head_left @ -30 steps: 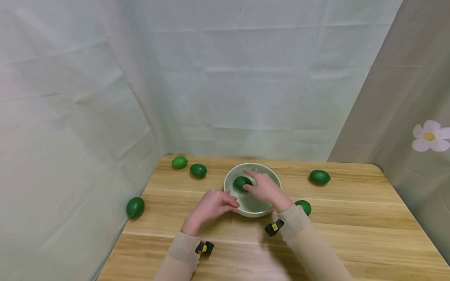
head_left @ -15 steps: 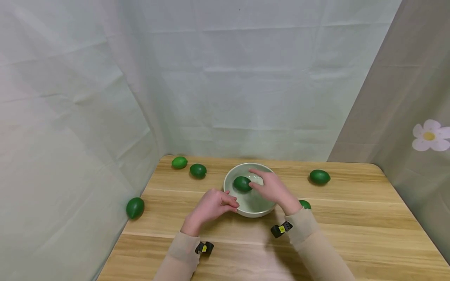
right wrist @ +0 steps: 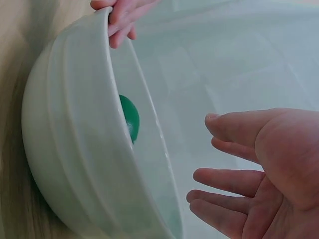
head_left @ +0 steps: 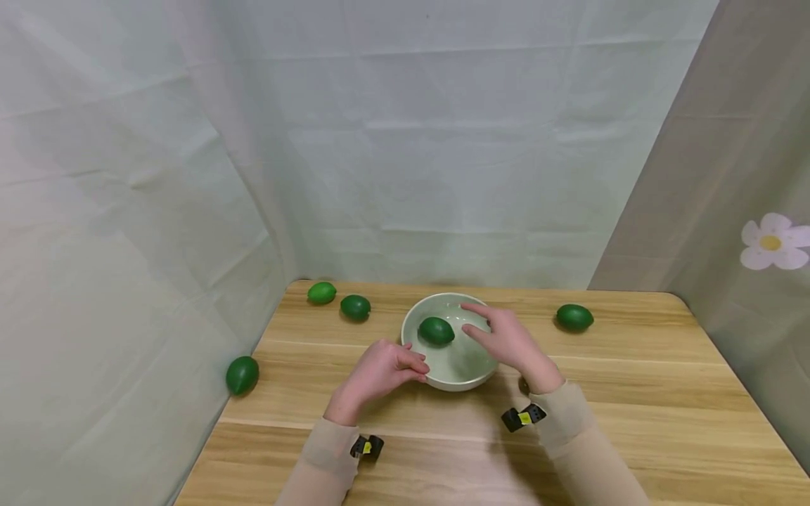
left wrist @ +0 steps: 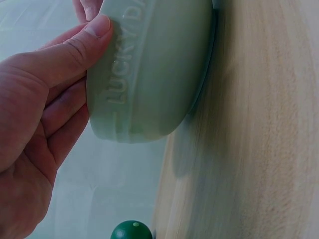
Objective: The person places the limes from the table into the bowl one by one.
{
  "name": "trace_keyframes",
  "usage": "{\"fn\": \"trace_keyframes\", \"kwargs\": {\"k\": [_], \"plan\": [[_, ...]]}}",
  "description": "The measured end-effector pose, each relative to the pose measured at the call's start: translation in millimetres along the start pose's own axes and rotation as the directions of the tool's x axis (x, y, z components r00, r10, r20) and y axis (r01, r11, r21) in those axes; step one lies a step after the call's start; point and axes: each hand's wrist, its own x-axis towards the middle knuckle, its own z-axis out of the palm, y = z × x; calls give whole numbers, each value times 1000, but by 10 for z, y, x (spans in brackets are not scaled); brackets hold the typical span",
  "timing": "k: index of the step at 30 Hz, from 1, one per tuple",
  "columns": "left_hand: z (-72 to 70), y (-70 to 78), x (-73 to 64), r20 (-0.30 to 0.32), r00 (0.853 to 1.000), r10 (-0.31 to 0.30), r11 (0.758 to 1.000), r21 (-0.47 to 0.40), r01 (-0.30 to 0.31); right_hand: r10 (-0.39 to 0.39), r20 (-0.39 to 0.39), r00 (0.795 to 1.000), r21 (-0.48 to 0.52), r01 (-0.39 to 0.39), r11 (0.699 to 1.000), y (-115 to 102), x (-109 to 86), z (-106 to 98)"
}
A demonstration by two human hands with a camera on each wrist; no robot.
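A pale green bowl (head_left: 451, 364) stands on the wooden table, with one dark green lime (head_left: 436, 331) lying inside, left of the middle. My left hand (head_left: 384, 368) pinches the bowl's near left rim between thumb and fingers; the left wrist view shows the thumb on the outer wall (left wrist: 149, 74), beside raised lettering. Over the bowl's right side hovers my right hand (head_left: 511, 343), its fingers spread and holding nothing. In the right wrist view the right hand (right wrist: 259, 174) is apart from the rim, and only part of the lime (right wrist: 129, 118) shows.
A brighter green lime (head_left: 322, 293) and a dark one (head_left: 356, 308) lie at the back left. Another lime (head_left: 243, 375) sits at the left edge, one more lime (head_left: 574, 318) at the back right. A mostly hidden object (head_left: 524, 385) shows beside my right wrist. Curtains surround the table.
My right hand has let go of the lime in the bowl and drawn back to the right, fingers apart. The left hand stays on the rim. My right forearm now covers most of the lime beside it.
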Motion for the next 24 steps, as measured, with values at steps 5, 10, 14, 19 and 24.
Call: {"fn": "trace_keyframes", "kwargs": {"k": [5, 10, 14, 19, 24], "plan": [[3, -7, -2, 9, 1000, -13, 1000, -20, 13, 1, -27, 1000, 41, 0, 999, 35, -115, -108], [4, -7, -8, 7, 1000, -25, 999, -32, 25, -12, -75, 997, 84, 18, 996, 114, -236, -208], [-3, 1, -6, 9, 999, -34, 999, -35, 34, -14, -120, 993, 116, 28, 993, 190, -348, -275], [-7, 2, -6, 7, 999, -39, 998, -39, 39, 1, -167, 986, 121, 19, 993, 304, -487, -325], [-6, 7, -7, 11, 999, -47, 998, -42, 48, 28, -189, 982, 140, -1, 990, 409, -637, -337]]}}
